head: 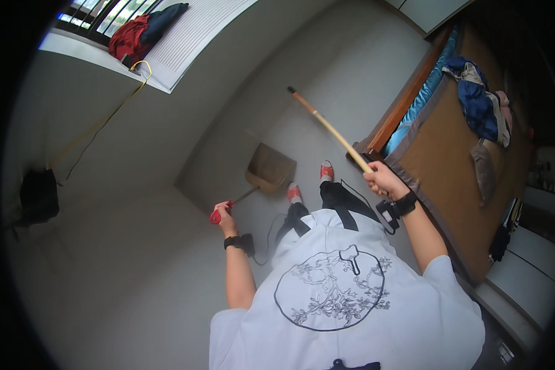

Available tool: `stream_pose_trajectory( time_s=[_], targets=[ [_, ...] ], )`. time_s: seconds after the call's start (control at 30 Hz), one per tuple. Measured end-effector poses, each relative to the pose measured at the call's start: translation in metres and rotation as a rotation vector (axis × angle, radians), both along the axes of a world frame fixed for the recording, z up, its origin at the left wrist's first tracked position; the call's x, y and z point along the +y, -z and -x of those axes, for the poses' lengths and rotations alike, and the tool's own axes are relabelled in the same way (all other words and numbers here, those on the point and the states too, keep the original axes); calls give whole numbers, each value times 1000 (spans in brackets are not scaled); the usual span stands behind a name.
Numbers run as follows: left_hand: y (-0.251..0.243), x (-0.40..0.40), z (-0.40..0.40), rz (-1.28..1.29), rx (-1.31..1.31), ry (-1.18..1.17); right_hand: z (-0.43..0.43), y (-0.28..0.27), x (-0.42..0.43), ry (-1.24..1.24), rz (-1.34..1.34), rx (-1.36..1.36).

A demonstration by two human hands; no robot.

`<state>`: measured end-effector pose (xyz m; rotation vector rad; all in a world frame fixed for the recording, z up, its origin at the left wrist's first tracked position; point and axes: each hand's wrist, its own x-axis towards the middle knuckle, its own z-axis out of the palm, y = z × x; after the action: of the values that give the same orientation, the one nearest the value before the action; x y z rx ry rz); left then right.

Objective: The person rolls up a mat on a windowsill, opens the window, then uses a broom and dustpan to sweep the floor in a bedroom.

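Observation:
My left hand (225, 219) is closed around the red grip of a long-handled dustpan (273, 167). The dustpan's dull brown scoop hangs at or just above the grey floor in front of my feet; whether it touches is unclear. In my right hand (386, 180) is a pale wooden pole (337, 134), gripped near its lower end in the picture. It slants up and left over the floor to an orange-brown section with a dark tip. No broom head shows on it. Both wrists wear black straps with small devices.
A bed (439, 152) with a brown mat and wooden frame stands close on my right, blue-and-white clothing (478, 101) on it. A wall (134, 152) runs along my left, below a windowsill (185, 46) with red and dark cloth. A black bag-like object (39, 196) hangs at far left.

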<state>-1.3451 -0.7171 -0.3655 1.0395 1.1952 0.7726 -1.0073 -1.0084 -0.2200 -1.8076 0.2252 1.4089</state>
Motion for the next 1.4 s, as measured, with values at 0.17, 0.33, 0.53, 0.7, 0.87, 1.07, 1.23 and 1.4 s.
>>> stream_pose_trajectory(
  time_s=[0.17,0.33,0.53,0.7,0.87,1.07,1.23,1.4],
  targets=[
    [-6,-1,-6,18,51,18,-44,57,13,82,114,-235],
    [-7,-6,-10,-6,75,-21,-120,133,1,236,148,-205],
    [-12,-7,-13,11,94,-80,-132,156,-6,447,204,-122],
    [-18,-4,-24,-7,83,-153,-107,150,-6,482,162,117],
    [-16,-3,-26,-51,114,-154,-69,115,17,327,248,143],
    [-16,-5,-32,-79,63,-179,-48,87,40,195,148,272],
    [-12,-5,-29,-84,58,-212,-20,49,56,148,54,411],
    [-3,-5,-22,-144,62,-175,-23,25,47,223,-110,594]
  ],
)
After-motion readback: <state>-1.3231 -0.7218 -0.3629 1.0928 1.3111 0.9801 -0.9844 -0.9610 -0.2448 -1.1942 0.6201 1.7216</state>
